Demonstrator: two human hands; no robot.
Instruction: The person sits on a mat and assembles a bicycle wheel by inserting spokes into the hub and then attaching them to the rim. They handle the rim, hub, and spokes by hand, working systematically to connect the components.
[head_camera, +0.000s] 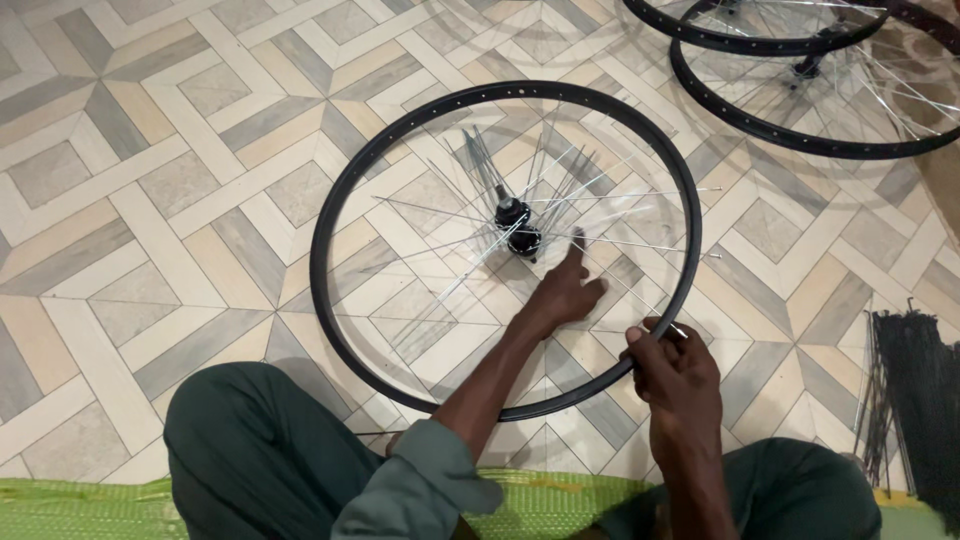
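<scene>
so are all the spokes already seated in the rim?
No: most spokes fan loose from the hub inside the rim, and the right hand pinches one at the rim's edge.

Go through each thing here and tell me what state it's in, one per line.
Black rim: flat on the tiled floor, not fully laced.
Hub: inside the rim, loose spokes fanning out.
Spokes: mostly unattached at the rim.
Left hand: inside the rim, finger pointing among spokes.
Right hand: pinching a spoke end at the rim.
Other wheels: lying flat, spokes fitted.
Spoke bundle: lying loose on the floor.
</scene>
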